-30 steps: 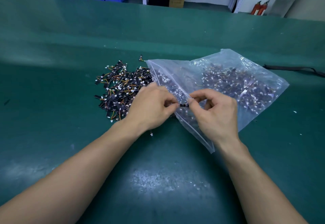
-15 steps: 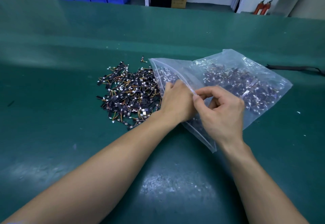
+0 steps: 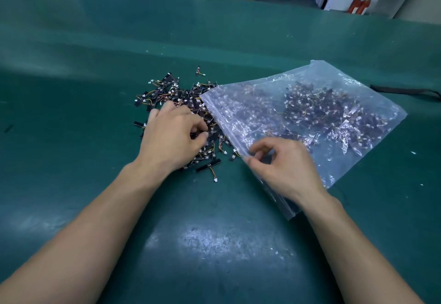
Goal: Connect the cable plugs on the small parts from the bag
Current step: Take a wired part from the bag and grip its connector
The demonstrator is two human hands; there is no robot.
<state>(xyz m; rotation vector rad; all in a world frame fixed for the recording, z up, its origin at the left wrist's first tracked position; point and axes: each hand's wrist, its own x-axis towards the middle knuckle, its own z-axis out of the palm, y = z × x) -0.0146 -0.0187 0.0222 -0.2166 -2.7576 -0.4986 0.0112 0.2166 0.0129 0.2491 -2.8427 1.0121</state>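
Green bench mat point(image 3: 214, 244) again, shelving and blue bins way at the back. So a second ago both hands were bunched together over the bag's mouth working one part between the fingertips, and now they've split up. The left hand point(image 3: 171, 139) has swung out over the pile of parts point(image 3: 167, 91) that sits directly under and beyond its knuckles, fingers curled in, thumb and forefinger pinched on what looks like a small dark part point(image 3: 193, 135). The right hand point(image 3: 284, 167) has stayed by the bag point(image 3: 334, 84), thumb and forefinger closed on its zip edge point(image 3: 222, 122), with the rest of the bag spreading away past its fingertips, still loaded with parts. My read: that piece is plugged and getting dropped on the done pile, and the right hand is holding the mouth ready for the next grab. Loads left in there, so nowhere near finished.
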